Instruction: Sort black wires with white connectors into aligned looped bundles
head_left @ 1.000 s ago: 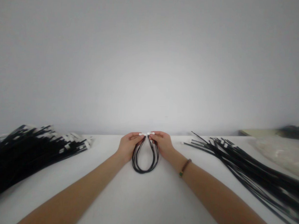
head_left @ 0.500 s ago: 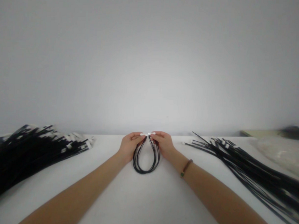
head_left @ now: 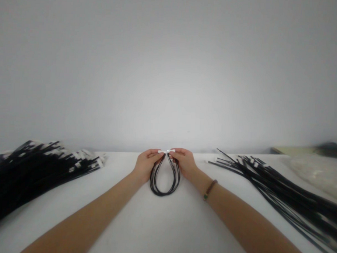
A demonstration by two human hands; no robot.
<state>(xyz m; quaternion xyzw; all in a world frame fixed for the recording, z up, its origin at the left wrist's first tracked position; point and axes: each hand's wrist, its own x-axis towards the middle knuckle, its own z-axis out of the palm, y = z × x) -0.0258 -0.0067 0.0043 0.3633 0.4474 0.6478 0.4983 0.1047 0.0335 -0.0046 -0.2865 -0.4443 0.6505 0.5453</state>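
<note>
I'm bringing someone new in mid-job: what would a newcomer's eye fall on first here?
First, the black cable loop at the centre, its white ends held close together by the left hand and the right hand. Next, the dense heap of white-tipped black cables at the left edge, then the looser bundle of black cables spread along the right side of the white table.

wall (head_left: 170,75): plain, pale grey | surface (head_left: 159,229): white, against wall | far left: thick heap of black cables (head_left: 39,177), white connectors at the ends | right: looser bundle of black cables (head_left: 282,186), ends fanned | beyond bundle: translucent plastic bag (head_left: 316,172), yellowish board (head_left: 294,150), blurred dark object (head_left: 333,150)
</note>
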